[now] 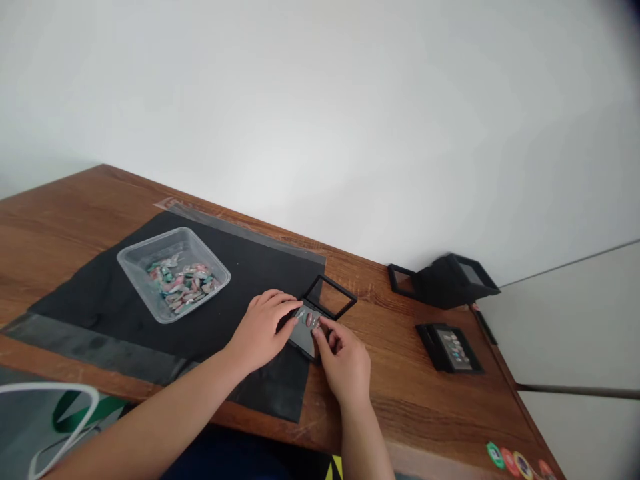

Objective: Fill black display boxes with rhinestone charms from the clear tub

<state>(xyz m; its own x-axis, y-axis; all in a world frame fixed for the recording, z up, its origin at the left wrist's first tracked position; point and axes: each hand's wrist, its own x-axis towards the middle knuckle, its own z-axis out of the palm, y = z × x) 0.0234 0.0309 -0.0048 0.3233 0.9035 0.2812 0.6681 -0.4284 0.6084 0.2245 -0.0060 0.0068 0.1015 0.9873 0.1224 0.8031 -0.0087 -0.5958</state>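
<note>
- Nearest the camera, at the near left edge, a white curved rim (45, 393) with a green strap (75, 410) beneath it is seen; round coloured discs (515, 461) are seen at the near right corner of the wooden table (425, 413).
- An open black display case (320, 313) is laid at the right edge of the black mat (150, 300), its framed lid raised on the far side.
- Small decorated nail tips (310, 319) are set in a row inside the case.
- The left hand (263, 330) is laid flat and loosely spread over the case's left part, fingertips touching it; nothing is gripped.
- The right hand (345, 363) is curled, fingertips pressed against the case's near right edge beside the nail tips.
- A clear plastic tray (135, 260) of loose nail tips is placed on the mat, well left.
- Two more black cases (450, 347) (445, 280) are kept far right.
</note>
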